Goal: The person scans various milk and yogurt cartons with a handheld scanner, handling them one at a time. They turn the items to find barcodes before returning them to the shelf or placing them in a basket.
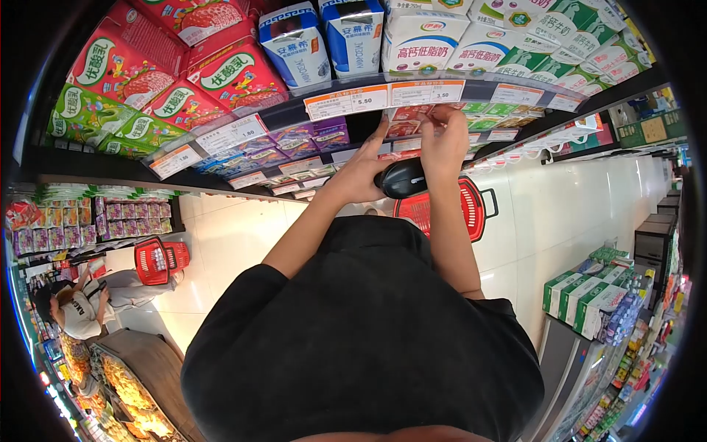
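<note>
My left hand [359, 174] reaches to the shelf, its fingers pointing up beside red cartons on a lower tier. My right hand [446, 144] is bent at the same red cartons [403, 127], its fingertips drawn together near them; what they hold, if anything, is too small to tell. A black rounded device [402, 178] lies between my two wrists, and how it is held is hidden. Price labels [426, 93] run along the shelf edge just above my fingers. Below my hands a red basket [471, 208] shows behind my right forearm.
Blue-white cartons [294, 46], red cartons [232, 71] and green-white cartons [552, 29] fill the upper shelf. At the left, a person [82, 313] is near another red basket [152, 261]. Stacked green-white boxes [589, 295] stand at the right.
</note>
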### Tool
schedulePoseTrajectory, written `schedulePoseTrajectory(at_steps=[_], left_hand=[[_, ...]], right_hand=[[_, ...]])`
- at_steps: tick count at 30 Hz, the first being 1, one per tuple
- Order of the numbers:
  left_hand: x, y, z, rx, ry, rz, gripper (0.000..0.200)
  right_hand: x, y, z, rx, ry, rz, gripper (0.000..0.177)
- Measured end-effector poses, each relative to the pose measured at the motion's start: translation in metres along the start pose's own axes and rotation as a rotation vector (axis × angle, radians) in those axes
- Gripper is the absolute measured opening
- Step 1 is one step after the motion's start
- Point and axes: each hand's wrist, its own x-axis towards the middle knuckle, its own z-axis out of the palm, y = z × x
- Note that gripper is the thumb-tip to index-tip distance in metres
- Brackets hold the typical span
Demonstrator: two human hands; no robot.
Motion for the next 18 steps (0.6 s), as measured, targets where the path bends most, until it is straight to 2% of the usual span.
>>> schedulePoseTrajectory(at_steps=[3, 5, 9, 18], left_hand=[[0.002, 0.005, -0.008, -0.007, 0.006, -0.057, 0.054], [0.005, 0.006, -0.011, 0.053, -0.003, -0.028, 0.055], [0.007, 0.005, -0.014, 0.023, -0.001, 0.005, 0.059], [0.009, 0.002, -0.015, 0.055, -0.024, 0.080, 0.051]], right_hand=[[0.004, 0.008, -0.006, -0.080, -0.064, -0.065, 0.020], [0.007, 0.008, -0.009, -0.044, -0.153, 0.001, 0.018], [0.012, 0.013, -0.009, -0.100, -0.195, 0.009, 0.019], [0.009, 0.008, -0.011, -0.252, -0.274, 0.088, 0.022]])
